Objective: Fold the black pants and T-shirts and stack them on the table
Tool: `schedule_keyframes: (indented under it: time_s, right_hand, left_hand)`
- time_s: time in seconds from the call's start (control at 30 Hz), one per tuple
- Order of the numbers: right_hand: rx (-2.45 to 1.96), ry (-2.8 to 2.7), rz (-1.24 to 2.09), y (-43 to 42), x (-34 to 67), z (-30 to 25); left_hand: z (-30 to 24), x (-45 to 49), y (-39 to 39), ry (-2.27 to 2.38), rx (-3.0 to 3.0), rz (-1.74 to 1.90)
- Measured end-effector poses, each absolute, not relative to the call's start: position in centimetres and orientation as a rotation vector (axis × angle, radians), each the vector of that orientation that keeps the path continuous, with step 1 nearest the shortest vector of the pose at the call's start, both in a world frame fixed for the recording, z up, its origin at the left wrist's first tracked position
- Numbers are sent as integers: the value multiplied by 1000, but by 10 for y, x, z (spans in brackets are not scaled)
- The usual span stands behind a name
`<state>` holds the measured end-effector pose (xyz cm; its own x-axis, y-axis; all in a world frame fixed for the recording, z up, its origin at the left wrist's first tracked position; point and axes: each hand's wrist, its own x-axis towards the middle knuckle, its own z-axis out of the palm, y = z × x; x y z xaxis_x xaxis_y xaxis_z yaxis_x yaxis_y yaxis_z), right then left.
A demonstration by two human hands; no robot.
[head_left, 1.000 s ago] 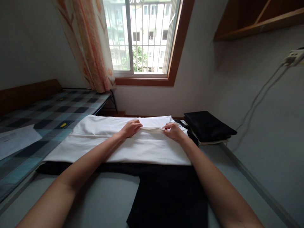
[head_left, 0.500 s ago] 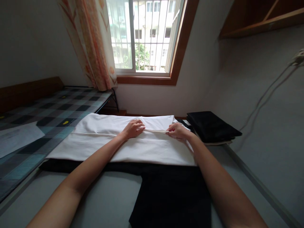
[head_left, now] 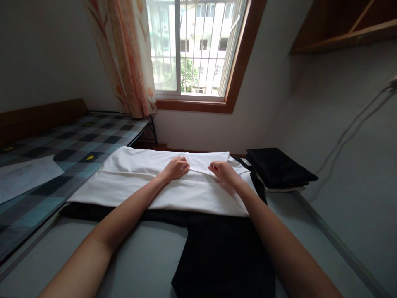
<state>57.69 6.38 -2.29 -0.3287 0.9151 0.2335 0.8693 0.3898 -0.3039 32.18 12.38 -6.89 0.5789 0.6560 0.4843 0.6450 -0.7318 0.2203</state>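
Note:
A white garment (head_left: 133, 178) lies spread flat across a grey table (head_left: 145, 256), on top of a dark garment (head_left: 223, 256) that reaches toward me. My left hand (head_left: 176, 168) rests on the white cloth with its fingers curled and pinching a fold near the cloth's far edge. My right hand (head_left: 221, 171) lies just to the right of it, fingers bent and pressing the same fold down. The two hands are about a hand's width apart.
A folded stack of dark clothes (head_left: 281, 167) sits at the table's far right. A bed with a checked cover (head_left: 62, 153) and a sheet of paper (head_left: 25, 176) borders the table on the left. Window (head_left: 194, 45) and curtain (head_left: 127, 58) lie beyond; a grey wall runs along the right.
The raised edge of white cloth held between my hands has been laid down flat, and my right hand has shifted left, closer to my left hand. The view has drifted slightly.

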Motion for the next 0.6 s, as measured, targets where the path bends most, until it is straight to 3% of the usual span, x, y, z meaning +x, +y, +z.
schedule_keyframes:
  time_s: [0.3, 0.6]
  right_hand:
    - [-1695, -2231, 119, 57, 561, -52]
    - [-1705, -2220, 192, 59, 562, -50]
  left_hand:
    - [-68, 323, 122, 1530, 2578, 840]
    - [-44, 267, 132, 1939, 2403, 368]
